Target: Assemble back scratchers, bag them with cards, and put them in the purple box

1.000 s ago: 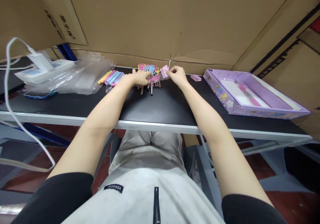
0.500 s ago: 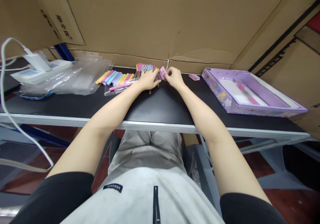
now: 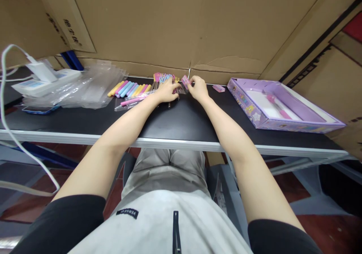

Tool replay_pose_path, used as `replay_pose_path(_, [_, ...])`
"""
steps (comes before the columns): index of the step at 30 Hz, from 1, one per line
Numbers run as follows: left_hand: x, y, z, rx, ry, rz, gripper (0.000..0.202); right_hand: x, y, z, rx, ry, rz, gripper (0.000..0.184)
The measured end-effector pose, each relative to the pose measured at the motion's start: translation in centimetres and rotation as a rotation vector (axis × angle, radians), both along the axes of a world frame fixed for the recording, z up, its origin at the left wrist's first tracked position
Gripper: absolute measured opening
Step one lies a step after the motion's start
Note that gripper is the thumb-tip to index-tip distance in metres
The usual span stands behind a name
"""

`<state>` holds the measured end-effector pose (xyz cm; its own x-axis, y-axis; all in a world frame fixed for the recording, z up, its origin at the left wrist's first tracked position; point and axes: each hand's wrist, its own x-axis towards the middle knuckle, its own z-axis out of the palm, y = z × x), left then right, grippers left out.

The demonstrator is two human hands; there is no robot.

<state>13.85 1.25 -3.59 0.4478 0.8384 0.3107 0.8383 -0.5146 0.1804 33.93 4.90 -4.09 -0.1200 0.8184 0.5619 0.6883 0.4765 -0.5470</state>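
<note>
My left hand (image 3: pixel 167 90) and my right hand (image 3: pixel 198 88) meet at the far edge of the black table (image 3: pixel 181 120). Between their pinched fingertips is a small pink card (image 3: pixel 185 82). Under and behind my left hand lies a bunch of coloured forks (image 3: pixel 163 78) with metal stems. A clear bag with a pink stick (image 3: pixel 132 101) lies just left of my left wrist. A row of yellow, pink and blue sticks (image 3: pixel 128 88) lies further left.
A pile of clear plastic bags (image 3: pixel 90 86) lies at the left, beside a white box with a charger and cable (image 3: pixel 42 78). An open purple box (image 3: pixel 279 108) stands at the right. A small pink piece (image 3: pixel 219 88) lies near it. Cardboard walls rise behind the table.
My left hand moved right from the forks and joined my right hand on the pink card. A bag with a pink stick now lies uncovered left of my wrist.
</note>
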Motion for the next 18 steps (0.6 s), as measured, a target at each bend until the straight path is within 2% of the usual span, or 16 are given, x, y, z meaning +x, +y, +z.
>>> replay_pose_path(7, [0.2, -0.6, 0.5, -0.046, 0.040, 0.043, 0.061, -0.6, -0.7, 0.6, -0.082, 0.099, -0.016, 0.024])
replay_pose_path(11, [0.1, -0.3, 0.4, -0.038, 0.030, 0.041, 0.066, -0.7, -0.8, 0.8, -0.070, 0.113, 0.001, 0.025])
replay_pose_path(18, [-0.2, 0.4, 0.2, 0.003, -0.015, 0.016, 0.066, -1.3, -0.9, 0.9, -0.076, 0.204, 0.107, 0.038])
